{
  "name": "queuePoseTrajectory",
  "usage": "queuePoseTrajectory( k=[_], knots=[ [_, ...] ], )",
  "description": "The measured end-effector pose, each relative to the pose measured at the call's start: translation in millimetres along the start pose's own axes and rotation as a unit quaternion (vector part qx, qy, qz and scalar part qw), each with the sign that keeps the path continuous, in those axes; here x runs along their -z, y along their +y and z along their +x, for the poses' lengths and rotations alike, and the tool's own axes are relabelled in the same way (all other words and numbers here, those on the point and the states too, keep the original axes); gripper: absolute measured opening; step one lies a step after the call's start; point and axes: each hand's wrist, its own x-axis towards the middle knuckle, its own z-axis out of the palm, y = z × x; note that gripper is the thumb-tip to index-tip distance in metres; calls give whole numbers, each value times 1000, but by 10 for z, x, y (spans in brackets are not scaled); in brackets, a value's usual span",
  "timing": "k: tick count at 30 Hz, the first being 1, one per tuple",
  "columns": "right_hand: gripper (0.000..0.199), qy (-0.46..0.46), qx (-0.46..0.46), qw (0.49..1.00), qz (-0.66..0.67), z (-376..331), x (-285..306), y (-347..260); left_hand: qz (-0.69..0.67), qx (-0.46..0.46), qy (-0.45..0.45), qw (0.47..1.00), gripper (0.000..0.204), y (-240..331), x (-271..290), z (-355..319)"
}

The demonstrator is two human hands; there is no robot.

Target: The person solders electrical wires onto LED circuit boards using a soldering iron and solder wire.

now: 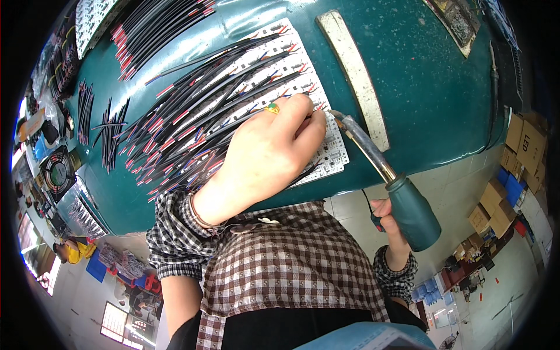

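Pressing down on a white printed circuit panel [326,153], the left hand [265,154] lies with its fingers bent and close together, and the fingertips [306,114] touch the board near its far right edge. I cannot tell whether something thin is pinched under these fingers, because the hand itself hides that place. One finger carries a gold ring with a green stone [272,108].

Just to the right of the fingertips stands the metal tip of a soldering iron with a dark green handle [411,210]. Its shaft goes from the fingertips down and to the right, and the right hand [389,224] is closed around the handle from below, so only a part of the hand shows behind the handle.

Under the left palm and spreading away from it to the left lies a big fan of thin black wires with red and blue ends [192,122], resting on the panel and on the teal green worktable [431,99]. Beyond the tip of the iron, on the table, lies a long pale flat strip [356,76], apart from the panel. More bundles of black and red wires [157,29] lie far from both hands, at the upper left. Both wrists come out of sleeves of a brown and white checked shirt [291,262].
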Motion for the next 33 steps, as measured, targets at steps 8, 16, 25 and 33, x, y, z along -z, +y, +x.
queuePoseTrajectory(
  k=[8,16,25,33],
  knots=[
    [44,37,13,995,87,124,-93,-196,7,-3,-8,1000,43,-21,5,30],
    [66,-5,54,996,74,93,-20,-170,-31,32,-20,999,33,49,248,-12],
    [66,54,100,989,99,193,104,-131,124,59,63,989,28,-1396,787,317],
    [64,84,72,985,130,169,24,-157,271,-4,91,958,21,-1492,697,360]
  ],
)
